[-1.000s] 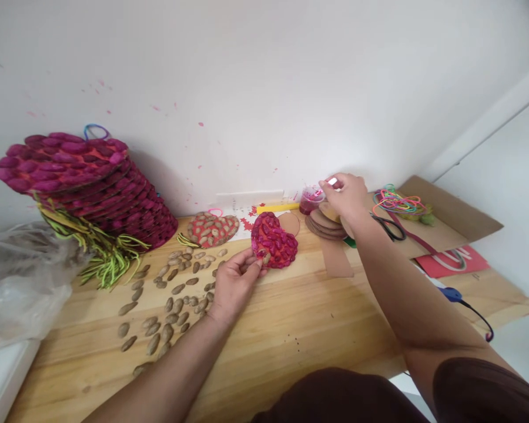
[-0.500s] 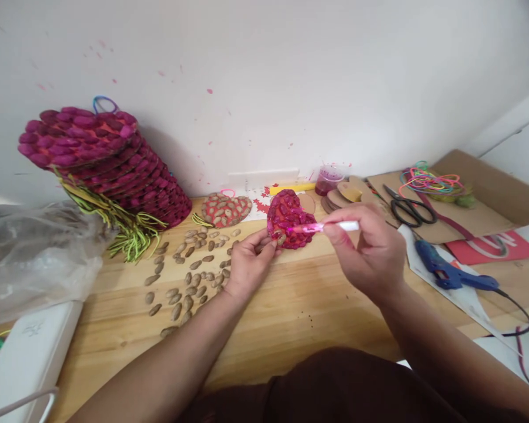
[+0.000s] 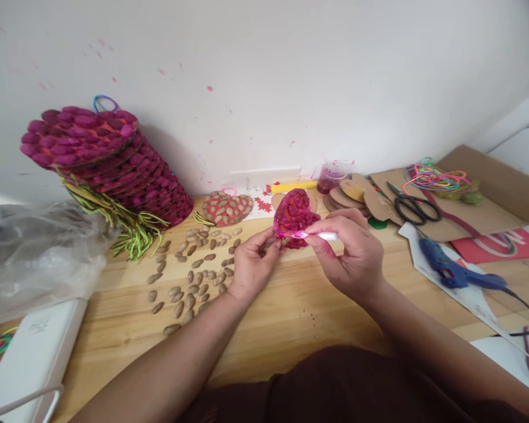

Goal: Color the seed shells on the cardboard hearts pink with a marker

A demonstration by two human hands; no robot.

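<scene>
Head camera, from the left: a magenta stack of peanut-covered pieces (image 3: 136, 170) stands beside loose peanuts (image 3: 190, 301), and the left hand (image 3: 256, 264) pinches the lower left edge of the magenta peanut-shell heart (image 3: 296, 211) between thumb and fingers. Over that heart's lower part lies the pink-stained tip of a white-handled brush (image 3: 328, 236), which was at the plastic paint cup (image 3: 330, 177) a second ago, so fresh colour now seems to be going on near the left hand. The right hand (image 3: 350, 252) pinches the brush's handle just right of the heart.
</scene>
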